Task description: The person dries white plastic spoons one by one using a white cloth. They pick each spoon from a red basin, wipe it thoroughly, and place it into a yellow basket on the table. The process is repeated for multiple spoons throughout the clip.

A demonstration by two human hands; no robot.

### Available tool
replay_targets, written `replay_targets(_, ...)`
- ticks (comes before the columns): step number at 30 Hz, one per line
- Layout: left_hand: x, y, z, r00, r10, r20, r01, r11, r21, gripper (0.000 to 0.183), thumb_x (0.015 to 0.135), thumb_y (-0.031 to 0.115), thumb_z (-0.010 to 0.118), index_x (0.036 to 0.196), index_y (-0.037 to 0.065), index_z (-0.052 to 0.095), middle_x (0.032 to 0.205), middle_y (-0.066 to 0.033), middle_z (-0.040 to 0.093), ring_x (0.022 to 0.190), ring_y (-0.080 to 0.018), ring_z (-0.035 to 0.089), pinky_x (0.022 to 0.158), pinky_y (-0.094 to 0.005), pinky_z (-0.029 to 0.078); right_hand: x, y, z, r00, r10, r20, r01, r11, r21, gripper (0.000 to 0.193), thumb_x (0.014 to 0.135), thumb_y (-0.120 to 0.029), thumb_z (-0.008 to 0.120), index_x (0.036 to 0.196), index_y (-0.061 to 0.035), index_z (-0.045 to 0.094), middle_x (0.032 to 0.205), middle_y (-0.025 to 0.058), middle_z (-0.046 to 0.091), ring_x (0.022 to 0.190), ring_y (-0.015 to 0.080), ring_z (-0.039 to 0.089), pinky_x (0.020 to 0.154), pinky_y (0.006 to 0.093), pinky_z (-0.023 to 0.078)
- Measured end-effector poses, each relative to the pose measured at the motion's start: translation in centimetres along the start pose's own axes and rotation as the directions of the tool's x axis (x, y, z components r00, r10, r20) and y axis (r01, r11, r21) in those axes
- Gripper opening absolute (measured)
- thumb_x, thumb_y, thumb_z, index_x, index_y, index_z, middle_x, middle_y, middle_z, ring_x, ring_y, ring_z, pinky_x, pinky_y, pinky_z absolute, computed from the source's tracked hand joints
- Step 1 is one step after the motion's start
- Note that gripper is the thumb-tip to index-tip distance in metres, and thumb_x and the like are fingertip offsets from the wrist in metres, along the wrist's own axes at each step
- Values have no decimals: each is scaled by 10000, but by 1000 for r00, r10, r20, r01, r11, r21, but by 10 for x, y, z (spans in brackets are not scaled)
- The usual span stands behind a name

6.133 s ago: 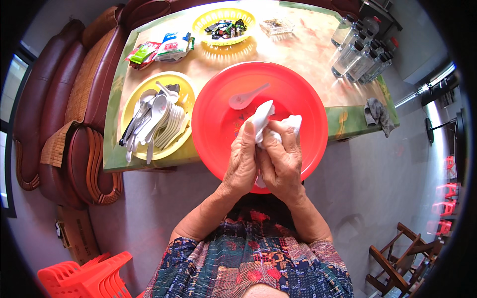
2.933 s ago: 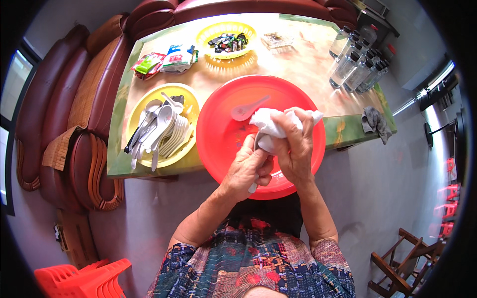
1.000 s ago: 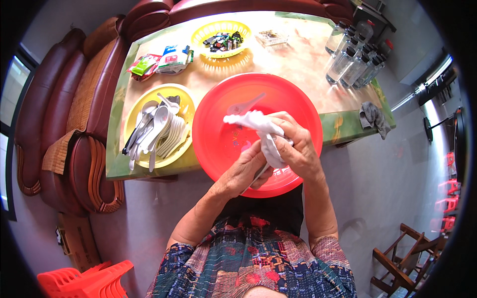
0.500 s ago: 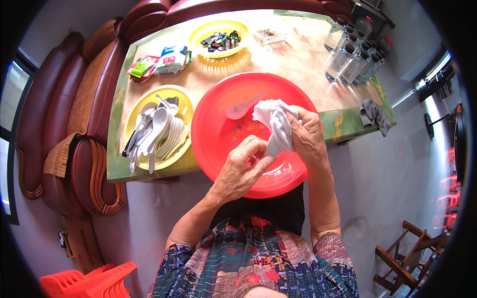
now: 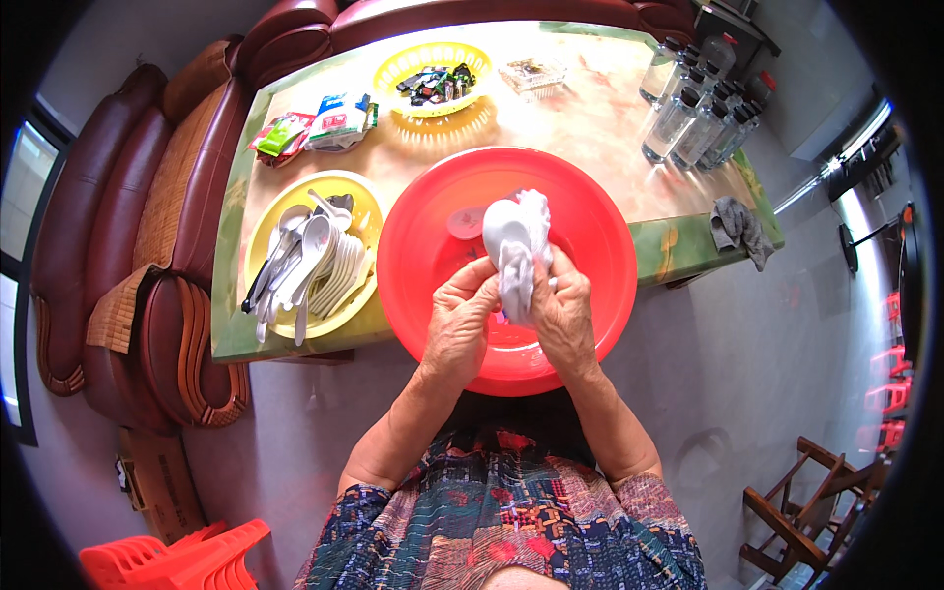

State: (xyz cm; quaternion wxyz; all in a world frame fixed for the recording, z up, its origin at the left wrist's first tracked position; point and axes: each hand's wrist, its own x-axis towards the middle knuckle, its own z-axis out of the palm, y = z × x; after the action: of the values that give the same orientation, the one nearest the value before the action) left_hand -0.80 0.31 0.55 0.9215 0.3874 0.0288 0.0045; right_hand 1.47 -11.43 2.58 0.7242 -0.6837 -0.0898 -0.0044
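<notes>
Over the red basin [image 5: 413,285], I hold a white soup spoon [image 5: 502,226] with its bowl up. My left hand [image 5: 459,313] is closed, its fingers pinching at the spoon's handle end, which the cloth mostly hides. My right hand [image 5: 565,313] grips a white cloth [image 5: 535,214] wrapped along the spoon's side and handle. Behind the spoon, another spoon [image 5: 464,223] lies in the basin, partly covered from sight. Left of the basin, a yellow bowl [image 5: 369,211] holds a pile of white spoons [image 5: 317,246] and other utensils.
A yellow basket [image 5: 391,67] with small dark packets and a clear box [image 5: 533,74] stand at the back. Colourful packages [image 5: 339,120] lie at left; several bottles [image 5: 698,108] stand at right. A grey cloth [image 5: 739,231] hangs over the table's right edge.
Both hands have come together over the middle of the basin, the right one moving left and down. The spoon's bowl now shows out of the cloth.
</notes>
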Motion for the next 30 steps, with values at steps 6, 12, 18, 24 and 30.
replay_targets(6,2,15,11,999,10,32,-8,999,-49,274,910,89,585,1167,-4,593,1055,-86,656,945,-130,619,839,-277,512,-6,-10,-6,995,-104,15,104,994,-41,295,844,-51,640,1122,18,572,810,57,614,753,100,591,680,266,491)
replay_targets(12,2,31,25,998,64,-3,-64,998,-1,435,909,95,592,1313,20,450,1081,-83,629,995,-130,593,866,-275,483,2,-12,-10,940,-331,81,340,903,-261,221,744,-37,702,931,0,591,726,80,599,652,196,615,590,306,496)
replay_targets(18,2,37,32,999,43,14,-45,980,195,422,936,159,565,1306,42,401,1047,-51,609,943,-113,590,818,-251,476,7,-10,-4,731,-604,317,652,481,-586,168,673,-94,725,736,-47,576,679,84,577,620,274,603,515,370,485)
replay_targets(24,3,33,16,1000,-11,-22,11,1000,19,400,955,277,528,1278,72,409,954,-50,602,863,-121,598,761,-281,513,2,-11,-12,740,-544,397,655,447,-608,162,685,-80,724,728,-51,570,648,92,579,612,244,615,559,338,511)
replay_targets(30,10,32,-4,996,-59,73,66,993,-94,474,981,426,382,1319,94,400,995,-74,576,956,-173,565,873,-368,486,4,-29,-24,989,-137,-51,135,990,-36,195,894,-39,590,1085,-53,558,815,-29,581,682,40,525,598,226,466)
